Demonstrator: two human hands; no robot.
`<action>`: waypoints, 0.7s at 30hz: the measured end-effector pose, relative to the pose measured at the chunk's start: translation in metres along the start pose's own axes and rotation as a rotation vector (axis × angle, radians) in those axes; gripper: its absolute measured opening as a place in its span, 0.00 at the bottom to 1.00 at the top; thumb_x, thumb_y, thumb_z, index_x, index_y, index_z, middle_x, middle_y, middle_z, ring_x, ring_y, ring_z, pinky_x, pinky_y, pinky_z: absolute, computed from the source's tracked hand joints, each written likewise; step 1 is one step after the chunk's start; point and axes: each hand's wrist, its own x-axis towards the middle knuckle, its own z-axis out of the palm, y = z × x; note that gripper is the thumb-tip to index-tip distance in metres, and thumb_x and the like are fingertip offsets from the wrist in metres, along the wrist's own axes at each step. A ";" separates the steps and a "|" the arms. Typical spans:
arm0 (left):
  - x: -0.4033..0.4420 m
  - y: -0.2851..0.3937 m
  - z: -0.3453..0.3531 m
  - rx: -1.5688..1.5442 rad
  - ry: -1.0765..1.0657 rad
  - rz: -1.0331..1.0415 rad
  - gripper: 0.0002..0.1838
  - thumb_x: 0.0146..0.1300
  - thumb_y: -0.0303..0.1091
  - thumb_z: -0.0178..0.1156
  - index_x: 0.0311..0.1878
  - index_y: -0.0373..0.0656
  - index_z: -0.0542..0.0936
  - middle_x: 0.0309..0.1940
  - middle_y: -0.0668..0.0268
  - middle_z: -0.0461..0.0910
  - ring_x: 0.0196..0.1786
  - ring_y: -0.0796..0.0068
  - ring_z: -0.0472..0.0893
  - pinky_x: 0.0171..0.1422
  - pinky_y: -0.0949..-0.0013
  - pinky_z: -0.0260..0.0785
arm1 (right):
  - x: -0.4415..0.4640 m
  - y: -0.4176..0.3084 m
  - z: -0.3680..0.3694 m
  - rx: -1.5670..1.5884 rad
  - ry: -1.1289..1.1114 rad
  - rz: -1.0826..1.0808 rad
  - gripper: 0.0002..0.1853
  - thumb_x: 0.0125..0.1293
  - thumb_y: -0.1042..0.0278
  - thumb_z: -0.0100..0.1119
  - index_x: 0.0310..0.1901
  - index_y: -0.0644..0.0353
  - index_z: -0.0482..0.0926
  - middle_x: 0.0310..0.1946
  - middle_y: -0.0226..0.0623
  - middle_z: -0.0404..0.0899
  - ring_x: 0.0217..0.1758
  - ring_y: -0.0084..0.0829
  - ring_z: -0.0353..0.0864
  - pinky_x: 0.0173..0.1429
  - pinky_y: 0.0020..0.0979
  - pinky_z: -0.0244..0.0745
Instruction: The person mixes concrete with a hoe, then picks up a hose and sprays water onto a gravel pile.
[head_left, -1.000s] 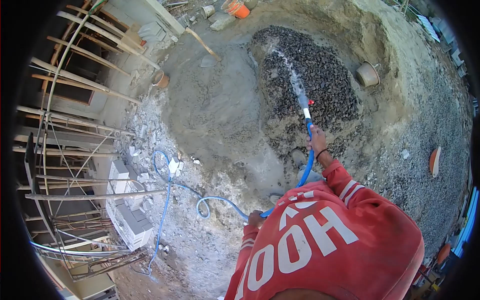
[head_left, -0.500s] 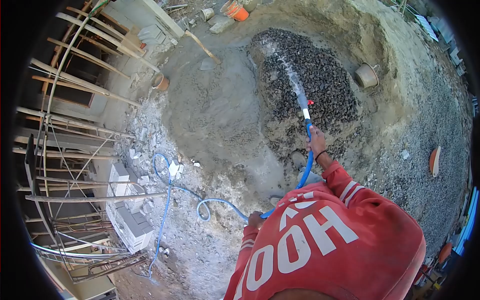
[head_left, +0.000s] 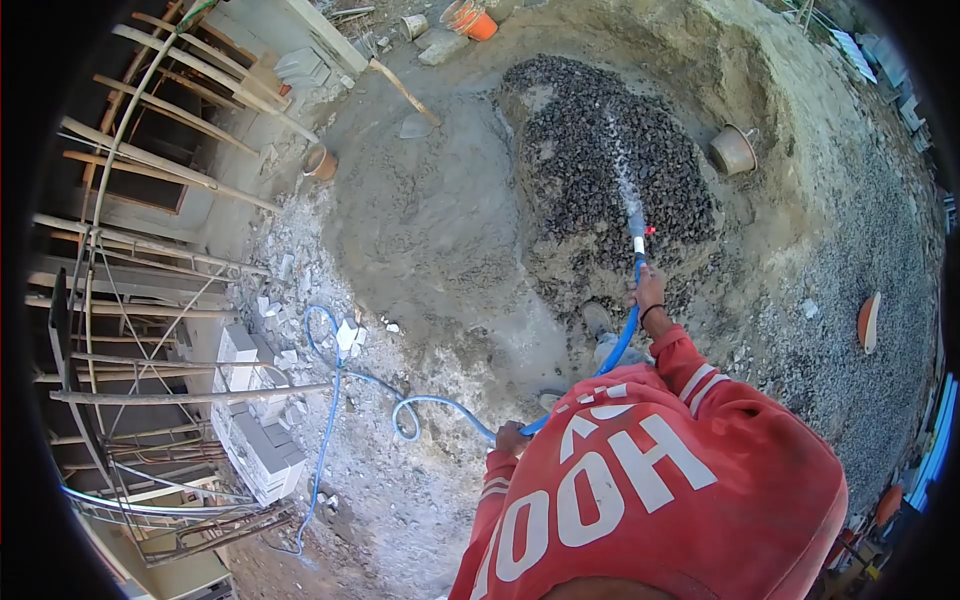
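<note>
My right hand (head_left: 648,286) is wrapped round a blue hose (head_left: 628,340) just behind its nozzle (head_left: 638,243), which has a white section and a red valve handle (head_left: 650,230). Water (head_left: 622,165) sprays forward from it onto a pile of dark wet gravel (head_left: 650,150). Lower down at my left side, my left hand (head_left: 511,438) closes on the same hose. From there the hose loops over the pale ground and runs off to the left. To the left of the gravel spreads a wet grey patch of mortar or sand (head_left: 420,220), where a shovel (head_left: 408,95) stands with its wooden handle leaning.
A bucket (head_left: 733,150) lies tipped right of the gravel. More buckets stand near an orange one (head_left: 472,20) at the back, and one (head_left: 321,163) sits at left. Grey blocks (head_left: 262,445) are stacked beside wooden scaffold poles (head_left: 190,397). Loose gravel (head_left: 850,230) covers the right side.
My right hand and the nozzle have shifted a little to the right and down. The water jet now falls further right on the gravel. My left hand has hardly moved.
</note>
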 end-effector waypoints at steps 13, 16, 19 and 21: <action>0.013 -0.022 0.014 0.093 -0.002 0.020 0.24 0.46 0.52 0.69 0.36 0.39 0.81 0.33 0.46 0.81 0.40 0.46 0.79 0.47 0.52 0.72 | -0.001 0.001 -0.011 -0.042 0.028 -0.001 0.15 0.71 0.50 0.46 0.40 0.54 0.66 0.18 0.28 0.65 0.12 0.20 0.63 0.12 0.26 0.62; 0.012 -0.018 0.011 0.099 0.000 0.015 0.24 0.46 0.52 0.69 0.35 0.39 0.82 0.33 0.47 0.81 0.40 0.46 0.80 0.47 0.52 0.72 | -0.005 -0.003 -0.004 -0.082 -0.017 -0.035 0.16 0.71 0.50 0.46 0.43 0.56 0.68 0.17 0.30 0.66 0.12 0.23 0.64 0.12 0.29 0.64; 0.010 -0.019 0.013 0.071 0.025 0.012 0.24 0.46 0.52 0.69 0.35 0.39 0.82 0.33 0.47 0.81 0.40 0.46 0.80 0.47 0.52 0.72 | -0.011 -0.009 0.002 -0.086 -0.044 -0.030 0.16 0.71 0.51 0.46 0.45 0.56 0.69 0.17 0.29 0.65 0.12 0.22 0.63 0.12 0.28 0.64; 0.010 -0.017 0.013 0.089 0.007 -0.028 0.24 0.46 0.52 0.69 0.35 0.39 0.82 0.33 0.47 0.81 0.40 0.45 0.80 0.46 0.52 0.72 | -0.013 -0.011 0.005 -0.067 -0.047 0.019 0.15 0.71 0.52 0.46 0.46 0.56 0.69 0.18 0.29 0.65 0.12 0.22 0.63 0.12 0.27 0.63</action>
